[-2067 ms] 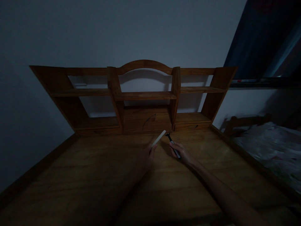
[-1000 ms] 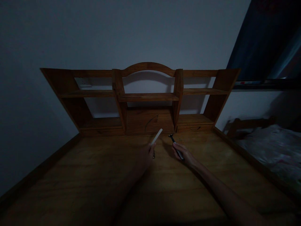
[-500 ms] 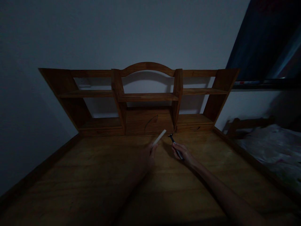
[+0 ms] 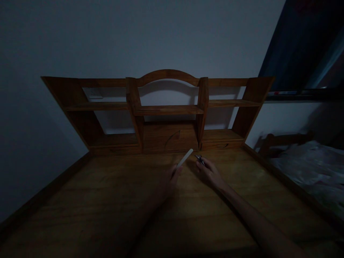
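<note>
The left hand point(image 4: 171, 178) is very dim, but its fingers are closed around the lower end of a pale stick point(image 4: 185, 158), over the tabletop point(image 4: 113, 193). Near the stick's tip, the right hand point(image 4: 211, 172) grips a small tool point(image 4: 200, 159), perhaps a razor; its handle, visible before, is now mostly hidden.
</note>
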Tool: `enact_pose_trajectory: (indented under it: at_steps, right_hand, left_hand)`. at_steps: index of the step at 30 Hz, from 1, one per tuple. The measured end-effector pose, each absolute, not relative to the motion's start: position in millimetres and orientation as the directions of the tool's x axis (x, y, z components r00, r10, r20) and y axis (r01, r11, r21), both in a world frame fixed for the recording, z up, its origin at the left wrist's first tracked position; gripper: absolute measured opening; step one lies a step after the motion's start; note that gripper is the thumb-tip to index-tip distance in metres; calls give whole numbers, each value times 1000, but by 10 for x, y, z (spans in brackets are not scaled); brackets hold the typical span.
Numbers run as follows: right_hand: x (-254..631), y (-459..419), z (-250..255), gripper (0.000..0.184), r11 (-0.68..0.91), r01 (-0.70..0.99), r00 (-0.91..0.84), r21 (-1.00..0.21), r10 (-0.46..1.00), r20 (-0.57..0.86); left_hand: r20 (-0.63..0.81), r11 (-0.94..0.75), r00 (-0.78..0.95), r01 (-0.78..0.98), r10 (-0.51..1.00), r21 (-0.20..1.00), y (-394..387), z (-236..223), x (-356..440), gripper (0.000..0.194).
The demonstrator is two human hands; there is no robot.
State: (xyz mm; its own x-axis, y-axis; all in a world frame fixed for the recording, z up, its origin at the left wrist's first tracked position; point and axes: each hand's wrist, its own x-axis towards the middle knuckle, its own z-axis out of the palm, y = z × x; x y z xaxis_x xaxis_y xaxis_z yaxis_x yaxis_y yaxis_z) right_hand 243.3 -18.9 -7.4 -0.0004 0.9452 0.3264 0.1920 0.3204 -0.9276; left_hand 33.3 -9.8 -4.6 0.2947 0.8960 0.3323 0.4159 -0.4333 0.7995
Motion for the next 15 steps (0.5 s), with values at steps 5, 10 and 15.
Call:
enact_pose_trajectory:
  at_steps: [5, 10, 15]
  right_hand:
    - [2426, -177, -81, 25, 370, 271, 30, -889, 920, 392]
    - [2425, -195, -55, 27, 400, 267, 37, -877, 905, 425]
    - [2418, -203, -23, 26, 416, 260, 53, -872, 895, 443]
  left_hand:
    - [289, -434, 388, 364, 875, 824, -111, -33, 343, 41]
    - [259, -409, 390, 376, 884, 831, -76, -45, 380, 46]
    - [251, -387, 367, 367, 896, 846, -60, -28, 345, 43]
